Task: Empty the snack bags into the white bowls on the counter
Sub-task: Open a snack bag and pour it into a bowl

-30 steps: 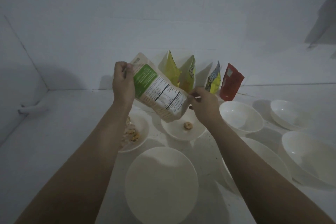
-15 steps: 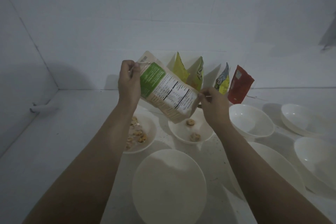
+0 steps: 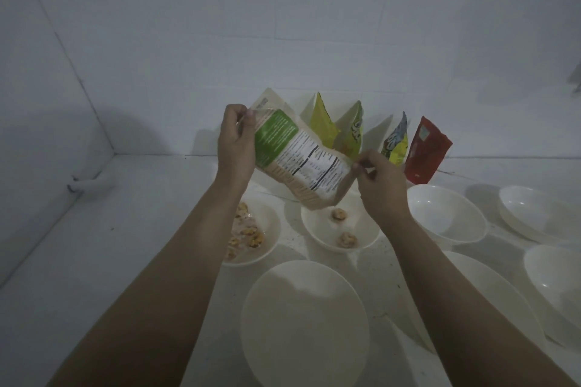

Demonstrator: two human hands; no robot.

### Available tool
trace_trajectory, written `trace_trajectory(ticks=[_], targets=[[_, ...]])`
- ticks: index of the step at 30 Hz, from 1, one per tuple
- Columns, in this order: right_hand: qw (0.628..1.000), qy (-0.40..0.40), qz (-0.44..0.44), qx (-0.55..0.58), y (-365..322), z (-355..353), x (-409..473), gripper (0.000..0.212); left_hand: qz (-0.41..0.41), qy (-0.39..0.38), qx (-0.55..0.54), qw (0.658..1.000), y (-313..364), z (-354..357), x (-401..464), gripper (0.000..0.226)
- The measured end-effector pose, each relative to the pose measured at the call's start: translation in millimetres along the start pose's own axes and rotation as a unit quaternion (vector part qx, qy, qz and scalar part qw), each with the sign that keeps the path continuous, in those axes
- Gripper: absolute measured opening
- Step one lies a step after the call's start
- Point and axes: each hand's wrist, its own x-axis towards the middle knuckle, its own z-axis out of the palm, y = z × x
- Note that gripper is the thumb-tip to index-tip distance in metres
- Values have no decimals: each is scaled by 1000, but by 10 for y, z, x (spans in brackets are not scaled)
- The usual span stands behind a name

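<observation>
A beige snack bag (image 3: 301, 160) with a green panel and a nutrition label hangs tilted, lower end down, over a small white bowl (image 3: 367, 234) that holds two snack pieces. My left hand (image 3: 235, 143) pinches the bag's upper end. My right hand (image 3: 382, 181) pinches its lower right corner. Another small bowl (image 3: 270, 229) to the left holds several snack pieces, partly hidden by my left forearm. Against the back wall lean two yellow bags (image 3: 323, 127), a grey-and-yellow bag (image 3: 396, 143) and a red bag (image 3: 424, 152).
A large empty white bowl (image 3: 305, 324) sits nearest to me. More empty white bowls stand at the right: one (image 3: 446, 214) beside my right hand, one (image 3: 531, 214) farther back, one (image 3: 556, 280) at the right edge. Walls close the counter's left and back.
A second snack piece has dropped into the bowl under the bag. The view has shifted slightly; both hands keep their hold on the tilted bag.
</observation>
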Motion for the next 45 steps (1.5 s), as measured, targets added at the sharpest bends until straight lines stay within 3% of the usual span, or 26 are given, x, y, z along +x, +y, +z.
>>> trace_trajectory(ticks=[18,23,28,34,39,42,45], targets=[[996,6,89,30,92,-76,-200,9,28,-50,29,998,112,138,-76,14],[995,-81,62,-21,20,-54,-170,14,35,-44,55,997,109,150,-75,17],[993,-107,18,37,-274,45,-44,23,83,-50,89,991,119,276,-151,16],[984,-63,62,156,-418,110,123,20,113,-24,170,979,172,395,-256,28],[969,-39,119,213,-270,78,47,15,50,-21,167,984,64,344,-357,52],[963,-20,133,235,-177,13,10,13,-31,-30,69,997,-37,375,-433,53],[956,-13,147,254,-95,-53,2,20,-146,-96,-23,984,-31,459,-509,57]])
